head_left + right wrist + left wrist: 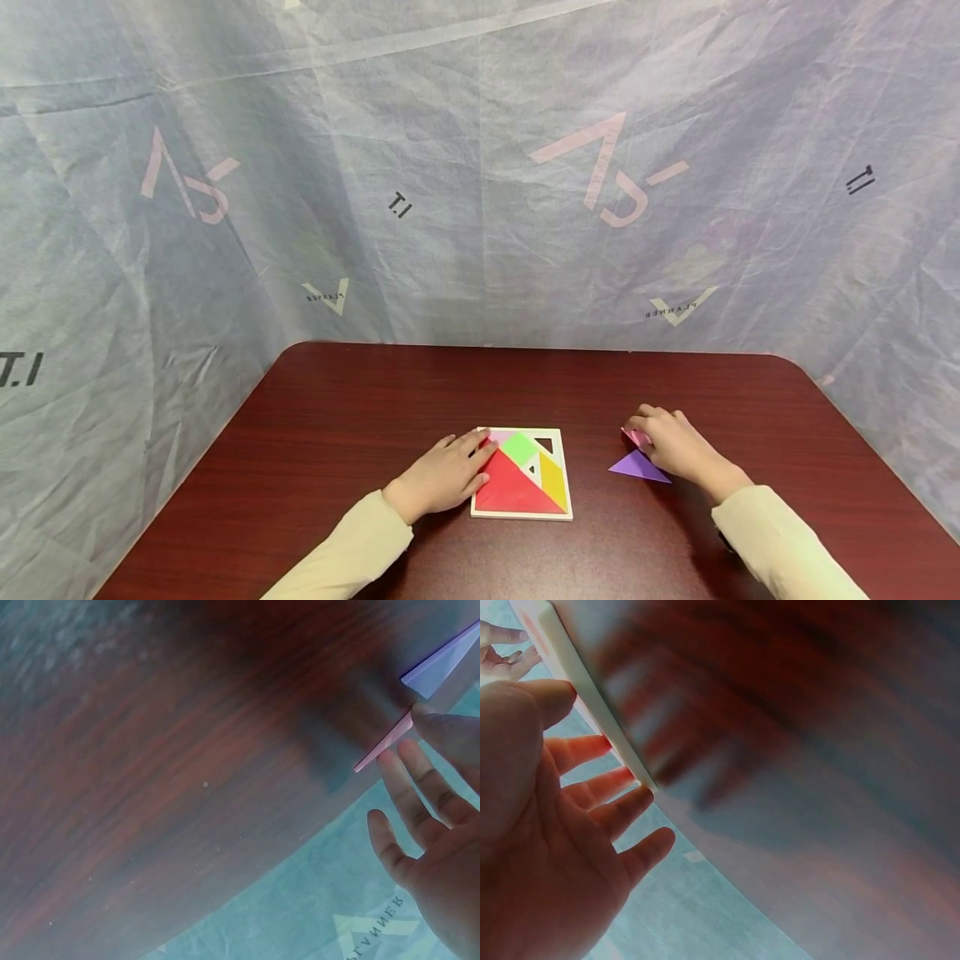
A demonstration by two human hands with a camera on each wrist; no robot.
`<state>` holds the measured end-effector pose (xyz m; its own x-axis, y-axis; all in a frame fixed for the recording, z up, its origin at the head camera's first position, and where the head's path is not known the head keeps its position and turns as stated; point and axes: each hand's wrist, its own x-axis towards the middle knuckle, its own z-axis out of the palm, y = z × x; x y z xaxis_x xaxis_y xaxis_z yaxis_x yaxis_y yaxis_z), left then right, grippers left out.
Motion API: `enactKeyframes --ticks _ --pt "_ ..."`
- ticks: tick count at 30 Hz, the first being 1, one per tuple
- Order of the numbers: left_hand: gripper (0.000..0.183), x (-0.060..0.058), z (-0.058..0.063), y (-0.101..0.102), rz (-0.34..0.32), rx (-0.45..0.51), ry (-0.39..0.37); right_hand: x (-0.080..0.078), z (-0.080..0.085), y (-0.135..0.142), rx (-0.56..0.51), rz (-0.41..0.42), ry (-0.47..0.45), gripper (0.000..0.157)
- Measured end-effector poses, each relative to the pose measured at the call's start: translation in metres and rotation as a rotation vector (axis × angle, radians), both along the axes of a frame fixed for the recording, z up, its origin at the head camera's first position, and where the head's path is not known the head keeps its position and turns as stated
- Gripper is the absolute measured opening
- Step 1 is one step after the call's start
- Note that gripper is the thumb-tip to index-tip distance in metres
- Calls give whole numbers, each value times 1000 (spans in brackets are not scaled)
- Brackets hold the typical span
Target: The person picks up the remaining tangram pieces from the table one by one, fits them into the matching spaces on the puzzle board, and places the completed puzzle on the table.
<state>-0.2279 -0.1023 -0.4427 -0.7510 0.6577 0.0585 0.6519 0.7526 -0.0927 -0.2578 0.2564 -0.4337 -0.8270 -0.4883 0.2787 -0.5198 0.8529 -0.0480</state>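
Note:
A tangram puzzle in a square white frame lies on the table. It holds a large red area, a green square, a yellow parallelogram and a light pink piece partly under fingers. Dark gaps show at its upper right and near its middle. My left hand rests on the frame's left side, fingers extended; the left wrist view shows the fingertips along the white edge. To the right, my right hand pinches a small pink piece between thumb and fingers. A purple triangle lies beside that hand.
The dark red wooden table has rounded far corners. Behind it and at both sides hangs a grey printed cloth. Both forearms, in cream sleeves, reach in from the near edge.

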Motion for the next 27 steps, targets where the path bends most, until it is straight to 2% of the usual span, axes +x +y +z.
enactKeyframes --ticks 12,27 --pt "47 2 3 0 -16 24 -10 0 0 -2 -9 -8 -9 27" --pt "47 1 3 0 -15 9 1 -1 2 -4 -19 7 -16 32"
